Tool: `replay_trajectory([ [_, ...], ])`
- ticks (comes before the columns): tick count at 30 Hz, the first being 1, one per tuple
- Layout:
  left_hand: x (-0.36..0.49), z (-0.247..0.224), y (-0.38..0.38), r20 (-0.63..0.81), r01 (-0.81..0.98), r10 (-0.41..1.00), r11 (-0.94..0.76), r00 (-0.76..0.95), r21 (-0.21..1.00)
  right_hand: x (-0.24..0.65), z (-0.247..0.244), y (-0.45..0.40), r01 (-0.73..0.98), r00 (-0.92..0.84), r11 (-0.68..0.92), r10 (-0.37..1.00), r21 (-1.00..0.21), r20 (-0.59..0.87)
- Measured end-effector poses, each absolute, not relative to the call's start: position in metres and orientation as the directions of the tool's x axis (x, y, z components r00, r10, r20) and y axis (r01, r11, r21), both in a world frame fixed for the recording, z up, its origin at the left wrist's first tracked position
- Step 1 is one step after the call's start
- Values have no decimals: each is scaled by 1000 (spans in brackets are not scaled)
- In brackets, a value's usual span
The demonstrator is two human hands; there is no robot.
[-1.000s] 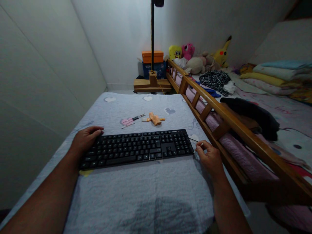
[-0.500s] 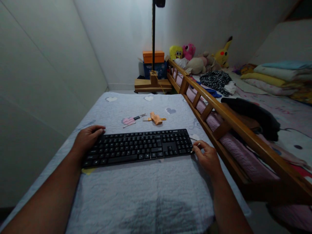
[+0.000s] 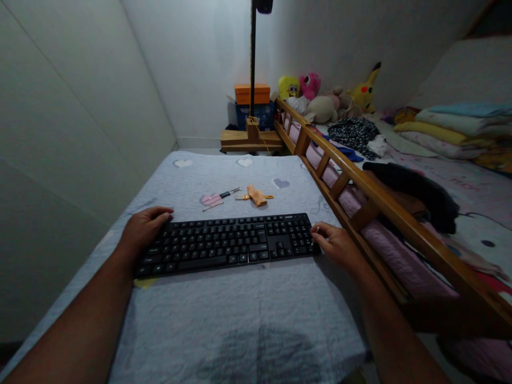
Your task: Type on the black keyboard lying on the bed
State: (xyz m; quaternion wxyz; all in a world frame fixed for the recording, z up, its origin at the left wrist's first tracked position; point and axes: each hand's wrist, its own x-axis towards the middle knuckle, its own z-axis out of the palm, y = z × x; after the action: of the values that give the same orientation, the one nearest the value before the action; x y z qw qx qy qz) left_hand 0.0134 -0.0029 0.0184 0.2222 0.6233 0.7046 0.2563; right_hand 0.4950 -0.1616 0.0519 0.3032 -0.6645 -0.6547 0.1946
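Observation:
A black keyboard (image 3: 224,242) lies flat across the light cloth-covered table. My left hand (image 3: 144,228) grips its left end, thumb along the upper corner. At the number-pad end, my right hand (image 3: 334,242) pinches a thin white cotton swab (image 3: 317,230), its lower tip against or just above the right-hand keys; I cannot tell which. Beyond the keyboard lie a folded orange cloth (image 3: 257,196) on top of a small brush (image 3: 243,197) with a yellow-orange handle, a slim tool with a black grip (image 3: 229,192), and another cotton swab (image 3: 213,206).
A wooden bed rail (image 3: 340,157) runs along the table's right side, close to my right forearm. Past it are bedding, clothes and plush toys. A wooden stand (image 3: 252,140) with an upright pole and an orange box (image 3: 252,94) are behind the table.
My right hand has shifted slightly left and up with the swab, from the keyboard's right edge to over the number-pad keys. My left hand stays in place.

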Motion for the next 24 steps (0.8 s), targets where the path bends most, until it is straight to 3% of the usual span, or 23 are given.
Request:
replay_trajectory([
  [11,14,20,-5,19,763,992,85,-126,641,500,55,-136,751,25,48,994,-659,102],
  [24,11,15,0,33,772,993,66,-112,632,495,40,-138,666,193,48,952,-744,235],
])
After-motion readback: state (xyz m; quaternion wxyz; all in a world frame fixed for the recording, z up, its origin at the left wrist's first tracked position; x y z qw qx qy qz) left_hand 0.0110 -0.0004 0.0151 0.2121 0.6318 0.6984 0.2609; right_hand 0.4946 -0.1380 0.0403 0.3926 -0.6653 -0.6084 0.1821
